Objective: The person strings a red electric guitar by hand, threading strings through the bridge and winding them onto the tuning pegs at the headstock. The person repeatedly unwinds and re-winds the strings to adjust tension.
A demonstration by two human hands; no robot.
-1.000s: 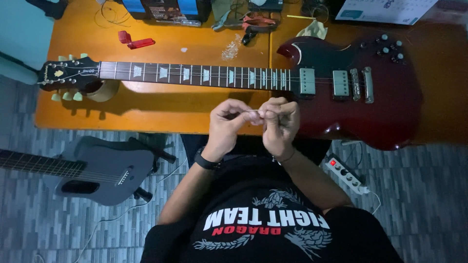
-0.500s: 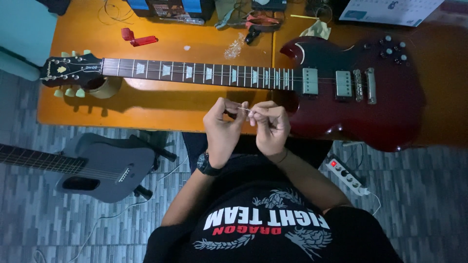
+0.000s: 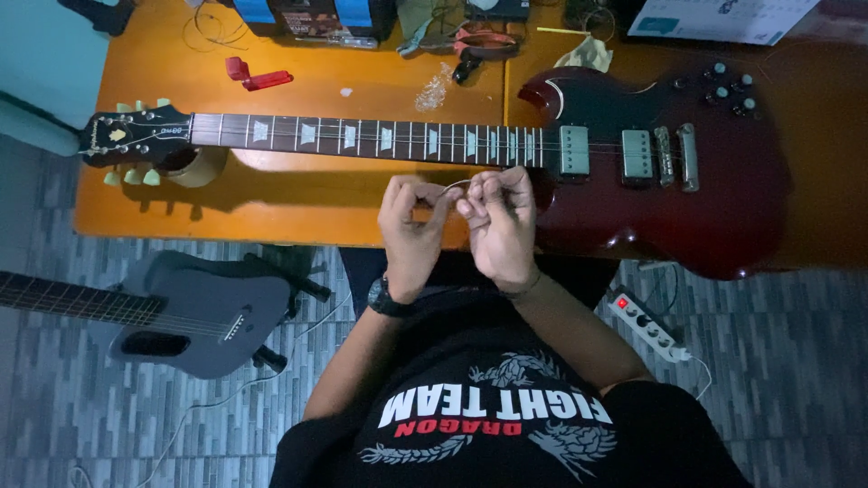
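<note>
**Inspector:** Dark red lacquer, glossy, on a solid-body electric guitar [image 3: 633,172] lying flat along the orange wooden worktop [image 3: 298,203], headstock toward the left edge, body toward the right edge. Two metal-covered pickups, a bridge and four knobs are fitted.

**Clerk:** And the hands?

**Inspector:** Both are raised over the near edge of the worktop, just in front of the guitar's body. The left hand [image 3: 411,226], with a dark wristwatch [image 3: 387,298] below it, and the right hand [image 3: 499,226] are brought close together, fingertips pinching a thin guitar string [image 3: 455,186] that arcs between them as a pale wire. It touches neither the guitar nor the worktop.

**Clerk:** State of the work?

**Inspector:** My judgement: early to middle. The string is in hand, off the instrument. Some strings appear to run along the fretboard, but how many are fitted is too fine to tell. Mounting this one at bridge and tuning peg looks not yet done.

**Clerk:** Surroundings?

**Inspector:** At the far edge, a red plastic string winder [image 3: 256,76] and a small crumpled clear wrapper [image 3: 435,90]. A roll of tape [image 3: 194,165] supports the neck near the headstock. On the grey tiled floor, a matte grey acoustic guitar [image 3: 181,316] lies by the left side and a white power strip [image 3: 646,323] by the right.
</note>
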